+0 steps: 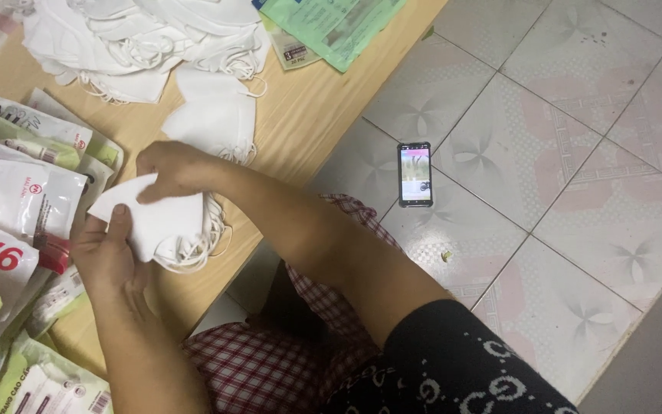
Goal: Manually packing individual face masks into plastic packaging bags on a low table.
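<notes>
Masks (164, 222) clasped between both hands (136, 211)

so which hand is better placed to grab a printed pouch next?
Probably left: the left hand grips the white masks right beside the printed pouches; the right hand pinches their far edge.

— Left hand (105, 253) and right hand (170, 169) both gripping a small stack of white face masks (166, 226), ear loops dangling, over the wooden table (308, 107).

— Around that stack?

— Beyond it, two loose masks (216, 115), then a big white mask heap (139, 38). Left of it, printed packets (17, 192). Right of it, off the table, a lit phone (414, 174) on the tiled floor (576, 153).
</notes>
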